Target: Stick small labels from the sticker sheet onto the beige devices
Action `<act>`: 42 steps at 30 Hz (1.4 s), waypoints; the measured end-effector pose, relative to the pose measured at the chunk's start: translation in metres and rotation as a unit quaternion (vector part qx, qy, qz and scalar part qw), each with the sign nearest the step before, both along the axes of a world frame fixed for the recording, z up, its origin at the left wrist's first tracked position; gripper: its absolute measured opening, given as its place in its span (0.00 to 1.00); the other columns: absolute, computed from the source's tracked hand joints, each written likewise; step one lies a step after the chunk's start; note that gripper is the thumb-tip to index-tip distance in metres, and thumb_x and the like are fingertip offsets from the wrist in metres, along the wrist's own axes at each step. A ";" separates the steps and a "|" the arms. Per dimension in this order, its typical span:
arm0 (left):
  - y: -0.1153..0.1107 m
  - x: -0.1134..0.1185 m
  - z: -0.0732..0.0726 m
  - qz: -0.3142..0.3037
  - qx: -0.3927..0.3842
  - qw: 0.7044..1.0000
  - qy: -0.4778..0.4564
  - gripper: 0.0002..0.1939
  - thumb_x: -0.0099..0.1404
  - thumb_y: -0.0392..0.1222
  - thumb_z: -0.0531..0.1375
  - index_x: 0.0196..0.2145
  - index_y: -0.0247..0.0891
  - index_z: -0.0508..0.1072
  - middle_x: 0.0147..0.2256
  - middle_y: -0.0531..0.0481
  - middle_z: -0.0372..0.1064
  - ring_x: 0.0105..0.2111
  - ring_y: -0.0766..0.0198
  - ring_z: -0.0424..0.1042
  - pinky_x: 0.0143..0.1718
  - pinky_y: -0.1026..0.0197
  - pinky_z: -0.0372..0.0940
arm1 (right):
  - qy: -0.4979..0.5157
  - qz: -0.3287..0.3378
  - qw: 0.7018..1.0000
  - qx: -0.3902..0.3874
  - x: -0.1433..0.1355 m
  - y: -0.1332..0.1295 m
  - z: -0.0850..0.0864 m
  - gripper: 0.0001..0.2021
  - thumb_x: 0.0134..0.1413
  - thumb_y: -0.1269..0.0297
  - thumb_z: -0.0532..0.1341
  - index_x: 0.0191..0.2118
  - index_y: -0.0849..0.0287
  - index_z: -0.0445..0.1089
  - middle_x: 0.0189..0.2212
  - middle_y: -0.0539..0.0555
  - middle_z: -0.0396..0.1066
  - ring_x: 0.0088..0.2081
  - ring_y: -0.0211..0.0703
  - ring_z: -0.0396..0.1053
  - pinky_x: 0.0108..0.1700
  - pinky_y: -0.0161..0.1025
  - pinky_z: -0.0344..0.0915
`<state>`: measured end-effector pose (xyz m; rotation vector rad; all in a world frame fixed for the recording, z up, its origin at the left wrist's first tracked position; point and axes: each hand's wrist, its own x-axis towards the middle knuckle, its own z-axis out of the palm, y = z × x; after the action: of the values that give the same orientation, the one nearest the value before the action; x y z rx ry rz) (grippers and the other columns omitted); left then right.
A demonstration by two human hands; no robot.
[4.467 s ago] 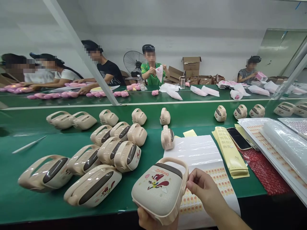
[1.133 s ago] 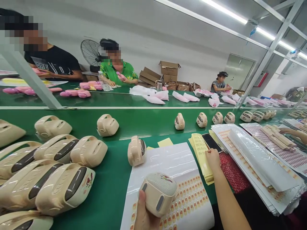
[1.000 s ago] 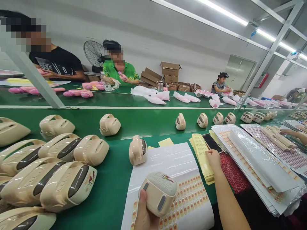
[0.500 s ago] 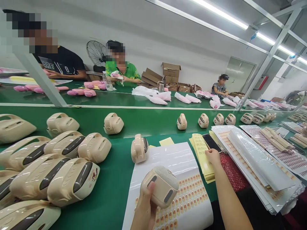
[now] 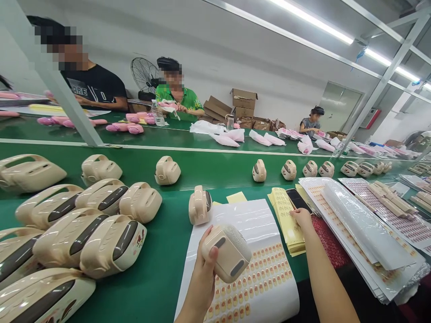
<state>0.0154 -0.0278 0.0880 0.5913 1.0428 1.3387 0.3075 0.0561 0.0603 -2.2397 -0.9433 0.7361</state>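
Observation:
My left hand [image 5: 204,273] is wrapped around a small beige speaker [image 5: 227,253] with a dotted grille and dark oval insets. It is held tilted above a white sticker sheet [image 5: 269,264] bearing rows of small orange-and-cream stickers. On the right, the fingers of my right hand [image 5: 302,219] pinch at the right edge of a stack of yellow label sheets [image 5: 284,220]; whether a single label is between them is too small to see. A black phone [image 5: 298,197] lies partly under that hand. Another beige speaker [image 5: 200,205] with a handle stands at the sheet's upper left corner.
Several beige handled housings [image 5: 112,246] crowd the left of the green table [image 5: 148,278]. More speakers [image 5: 259,170] stand in a row along the green strip behind. Plastic-covered sticker sheets [image 5: 357,224] are piled on the right. Co-workers sit across, beyond a metal post [image 5: 72,98].
The view has shifted slightly, so the table items appear further right. My left hand has raised the speaker a little and turned it. My right hand remains at the yellow label sheets.

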 end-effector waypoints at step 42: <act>-0.002 -0.007 0.013 -0.004 -0.034 0.999 0.037 0.42 0.44 0.66 0.60 0.55 0.50 0.59 0.48 0.50 0.65 0.45 0.52 0.65 0.35 0.63 0.65 | 0.122 -0.015 0.980 0.154 -0.007 -0.006 0.015 0.09 0.44 0.63 0.63 0.22 0.62 0.66 0.20 0.47 0.62 0.23 0.33 0.61 0.25 0.32 0.60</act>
<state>0.0088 -0.0300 0.1009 0.5977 1.1409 1.2761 0.3004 0.0496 0.0753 -1.8437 -0.8374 0.7723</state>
